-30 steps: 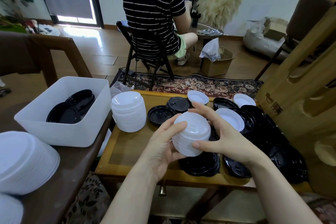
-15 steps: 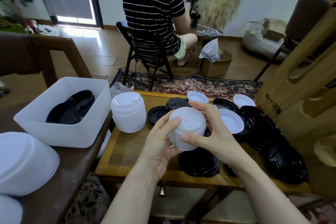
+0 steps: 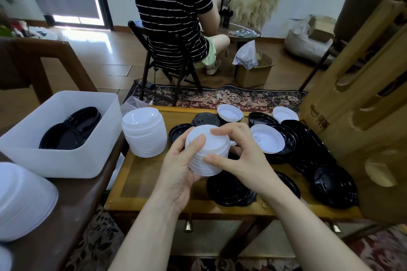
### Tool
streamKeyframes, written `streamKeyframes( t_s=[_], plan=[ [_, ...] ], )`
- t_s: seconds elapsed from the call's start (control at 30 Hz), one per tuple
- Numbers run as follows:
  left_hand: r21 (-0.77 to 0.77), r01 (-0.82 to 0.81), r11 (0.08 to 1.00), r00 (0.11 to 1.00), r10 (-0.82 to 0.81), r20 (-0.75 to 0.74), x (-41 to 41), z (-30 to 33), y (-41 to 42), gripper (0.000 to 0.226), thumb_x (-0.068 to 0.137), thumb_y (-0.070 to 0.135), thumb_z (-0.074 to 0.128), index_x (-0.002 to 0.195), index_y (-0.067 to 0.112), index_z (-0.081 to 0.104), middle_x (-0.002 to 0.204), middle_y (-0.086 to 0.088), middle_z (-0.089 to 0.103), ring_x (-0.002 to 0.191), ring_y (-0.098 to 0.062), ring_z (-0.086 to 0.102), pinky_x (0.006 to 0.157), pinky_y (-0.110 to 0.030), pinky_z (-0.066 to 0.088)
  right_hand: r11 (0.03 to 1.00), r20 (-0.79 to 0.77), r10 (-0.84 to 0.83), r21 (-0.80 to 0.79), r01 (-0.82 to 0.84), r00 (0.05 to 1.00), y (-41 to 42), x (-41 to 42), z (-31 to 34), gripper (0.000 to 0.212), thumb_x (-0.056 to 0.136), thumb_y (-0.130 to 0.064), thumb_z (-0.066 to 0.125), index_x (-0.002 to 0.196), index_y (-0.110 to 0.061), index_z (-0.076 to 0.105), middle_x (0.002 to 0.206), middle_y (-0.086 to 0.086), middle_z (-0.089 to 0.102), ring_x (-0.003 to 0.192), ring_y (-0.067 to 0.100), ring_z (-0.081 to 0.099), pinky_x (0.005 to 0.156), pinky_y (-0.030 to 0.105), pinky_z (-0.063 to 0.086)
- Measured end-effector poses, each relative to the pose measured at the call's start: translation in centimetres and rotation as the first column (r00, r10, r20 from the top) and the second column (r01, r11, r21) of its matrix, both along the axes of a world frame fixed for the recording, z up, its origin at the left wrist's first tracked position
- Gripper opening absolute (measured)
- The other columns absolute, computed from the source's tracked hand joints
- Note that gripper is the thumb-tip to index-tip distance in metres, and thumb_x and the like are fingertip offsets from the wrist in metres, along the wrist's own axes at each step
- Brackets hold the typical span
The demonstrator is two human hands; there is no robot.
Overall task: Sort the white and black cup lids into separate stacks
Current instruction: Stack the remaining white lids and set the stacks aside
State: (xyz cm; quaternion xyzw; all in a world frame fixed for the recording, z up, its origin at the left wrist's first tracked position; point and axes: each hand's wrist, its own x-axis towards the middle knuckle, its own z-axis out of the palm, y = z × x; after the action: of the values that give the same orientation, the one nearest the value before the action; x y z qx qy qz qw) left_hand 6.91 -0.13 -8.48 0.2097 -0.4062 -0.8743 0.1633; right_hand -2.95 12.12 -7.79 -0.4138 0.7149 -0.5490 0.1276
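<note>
Over the last second we had drawn the small stack of white lids (image 3: 207,150) nearer to us and a little leftward, above the wooden table (image 3: 141,178), and our right fingers had shifted from cupping its side to curling over its top rim. We read that as squaring up the stack before it joined the others, so the white sorting was well along while many black lids were still loose.

From the left: the white bin (image 3: 66,160) holding black lids stood beside the tall white stack (image 3: 144,132), which sat near the table's left edge. Open tabletop lay in front of that stack, room enough to set ours down. Our left hand (image 3: 178,174) gripped the held stack from beneath and beside, thumb pressed on its top. Our right hand (image 3: 240,158) pinched it, fingertips on the rim, thumb on the side. Further right, the black lids (image 3: 330,185) crowded the surface to the far edge, with loose white lids (image 3: 267,138) among them.
</note>
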Motion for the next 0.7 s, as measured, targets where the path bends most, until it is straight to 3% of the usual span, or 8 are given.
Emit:
streamKeyframes(
  t_s=[0.13,0.23,0.33,0.4,0.57,0.7],
  plan=[
    [0.005,-0.005,1.0,1.0,0.005,0.018,-0.2,0.2,0.2,0.06,0.072,0.025,0.075,0.13,0.015,0.063,0.122,-0.012,0.071,0.113,-0.031,0.067,0.085,-0.048,0.06,1.0,-0.061,-0.018,0.011,0.019,0.998,0.6,-0.5,0.4,0.047,0.071,-0.05,0.074,0.112,-0.03,0.064,0.117,-0.01,0.05,0.122,0.008,0.048,0.097,0.029,0.045],
    [-0.008,-0.031,0.999,0.999,0.031,0.038,-0.3,0.1,0.1,0.064,0.067,0.026,0.078,0.129,0.018,0.063,0.122,-0.007,0.071,0.113,-0.027,0.068,0.077,-0.043,0.062,0.981,-0.192,-0.179,0.035,0.19,0.965,2.0,-1.8,1.0,0.04,0.078,-0.045,0.074,0.114,-0.032,0.063,0.113,-0.008,0.054,0.112,0.005,0.051,0.089,0.014,0.038],
    [0.012,-0.053,0.999,0.998,0.052,0.046,-0.4,0.1,-0.1,0.067,0.066,0.025,0.078,0.131,0.019,0.062,0.122,-0.004,0.071,0.113,-0.024,0.067,0.08,-0.043,0.06,0.876,-0.401,-0.364,0.158,0.455,0.84,3.5,-3.4,0.8,0.039,0.08,-0.038,0.075,0.115,-0.028,0.061,0.11,-0.012,0.056,0.108,0.013,0.047,0.092,0.028,0.038],
    [0.033,-0.046,0.998,0.998,0.045,0.042,-0.5,0.1,-0.2,0.066,0.068,0.024,0.077,0.131,0.02,0.062,0.122,-0.004,0.071,0.113,-0.024,0.067,0.083,-0.044,0.059,0.776,-0.491,-0.35,0.324,0.541,0.797,4.1,-4.0,0.5,0.041,0.079,-0.043,0.075,0.113,-0.028,0.06,0.108,-0.012,0.051,0.111,0.017,0.044,0.092,0.034,0.034],
    [0.043,-0.012,0.999,0.998,0.009,0.064,-0.6,0.1,-0.2,0.072,0.061,0.026,0.079,0.131,0.023,0.063,0.124,-0.003,0.07,0.115,-0.026,0.066,0.083,-0.044,0.058,0.671,-0.548,-0.285,0.472,0.572,0.787,4.5,-4.3,0.4,0.033,0.082,-0.045,0.072,0.108,-0.029,0.061,0.111,-0.009,0.051,0.117,0.018,0.037,0.087,0.031,0.02],
    [0.064,0.008,0.998,0.997,-0.013,0.077,-0.6,-0.1,-0.3,0.069,0.063,0.023,0.079,0.129,0.025,0.064,0.125,-0.003,0.069,0.117,-0.027,0.064,0.082,-0.044,0.058,0.645,-0.568,-0.274,0.49,0.587,0.776,4.7,-4.5,0.3,0.01,0.088,-0.037,0.067,0.095,-0.03,0.064,0.101,-0.012,0.05,0.116,0.019,0.039,0.085,0.031,0.019]
  ],
)
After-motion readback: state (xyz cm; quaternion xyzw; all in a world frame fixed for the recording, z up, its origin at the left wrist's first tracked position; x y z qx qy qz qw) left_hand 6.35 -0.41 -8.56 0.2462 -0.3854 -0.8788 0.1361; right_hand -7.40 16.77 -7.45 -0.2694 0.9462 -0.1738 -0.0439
